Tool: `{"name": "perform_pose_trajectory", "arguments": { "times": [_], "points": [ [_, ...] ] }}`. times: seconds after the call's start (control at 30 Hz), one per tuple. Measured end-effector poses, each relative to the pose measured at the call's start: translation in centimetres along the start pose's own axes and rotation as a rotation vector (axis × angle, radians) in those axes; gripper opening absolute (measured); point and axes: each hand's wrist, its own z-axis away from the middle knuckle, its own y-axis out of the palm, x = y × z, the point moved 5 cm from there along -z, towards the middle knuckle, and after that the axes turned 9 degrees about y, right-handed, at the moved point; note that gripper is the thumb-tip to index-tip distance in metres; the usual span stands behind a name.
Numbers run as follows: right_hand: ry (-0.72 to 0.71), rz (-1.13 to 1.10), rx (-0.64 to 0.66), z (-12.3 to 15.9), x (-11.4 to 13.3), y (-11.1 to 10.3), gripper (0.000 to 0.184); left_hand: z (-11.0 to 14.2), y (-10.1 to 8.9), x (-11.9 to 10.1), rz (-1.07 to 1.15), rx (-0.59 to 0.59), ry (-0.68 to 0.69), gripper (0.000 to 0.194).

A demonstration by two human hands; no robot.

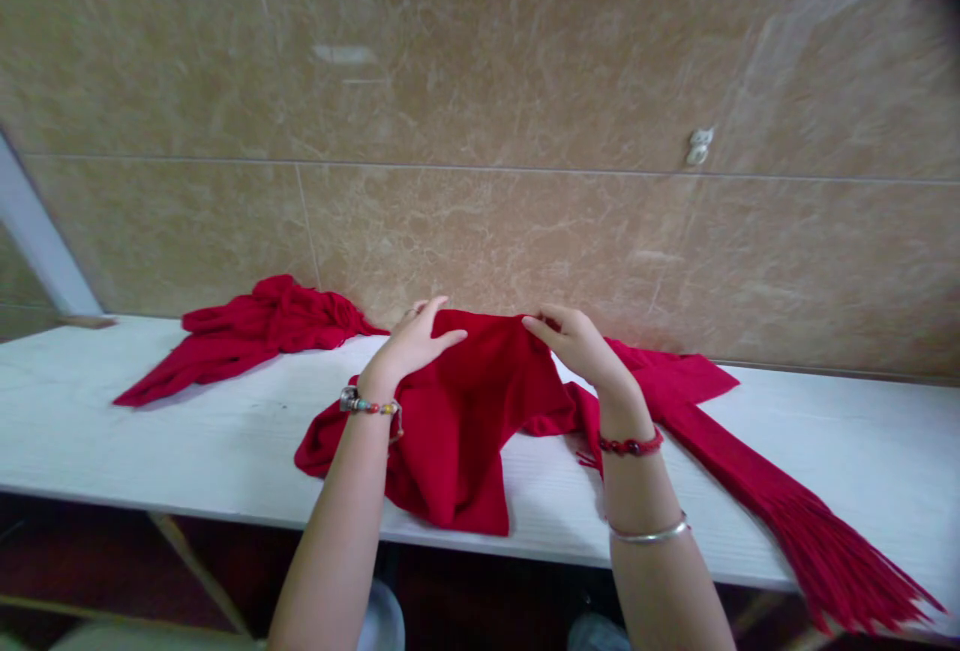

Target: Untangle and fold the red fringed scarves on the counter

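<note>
A red scarf (465, 411) is raised off the white table between my two hands, its upper edge stretched nearly level and the rest drooping in folds to the tabletop. My left hand (411, 343) supports the left end of that edge, thumb in front and fingers behind, with a gap showing between them. At the other end, my right hand (574, 341) pinches the edge between thumb and fingers. Beyond my right wrist lies a flat red scarf (720, 456), its long fringe reaching over the table's front edge.
A crumpled red cloth (262, 326) lies at the back left against the tiled wall (480, 81). The white table (150, 441) is narrow, with dark open space beneath its front edge. A small white cat-shaped figure (699, 146) is fixed to the wall.
</note>
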Motion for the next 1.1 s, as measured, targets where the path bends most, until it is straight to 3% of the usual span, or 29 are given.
{"name": "perform_pose_trajectory", "arguments": {
  "times": [0.1,0.2,0.33,0.5,0.6,0.77,0.93,1.03,1.1],
  "points": [
    [-0.012,-0.007,0.003,0.3,1.7,0.6,0.025,-0.1,3.3,-2.6,0.319,0.257,0.099,0.045],
    [0.007,0.011,-0.026,0.5,2.0,0.5,0.023,-0.4,4.6,-4.2,0.475,0.311,0.156,0.034],
    [0.021,0.029,-0.085,0.6,1.2,-0.5,0.026,-0.8,3.7,-4.5,0.41,0.173,0.182,0.025],
    [-0.028,-0.253,0.073,0.9,1.6,-0.5,0.028,-1.1,1.5,-5.2,0.26,-0.035,0.245,0.019],
    [-0.059,-0.317,0.081,1.1,2.3,-0.2,0.027,-1.1,0.5,-5.9,0.208,-0.126,0.255,0.016],
    [-0.127,-0.134,0.038,1.3,2.6,-0.5,0.024,-0.7,-1.5,-6.6,0.155,-0.321,0.276,0.015],
    [-0.119,0.096,0.302,1.5,1.7,0.6,0.029,-0.1,-3.3,-6.9,0.133,-0.438,0.3,0.016],
    [-0.062,0.091,0.236,1.3,1.5,0.6,0.03,0.0,-4.0,-7.2,0.114,-0.475,0.279,0.017],
    [-0.03,-0.057,0.148,1.1,2.0,0.3,0.031,0.1,-4.3,-7.5,0.109,-0.49,0.27,0.017]
  ]
}}
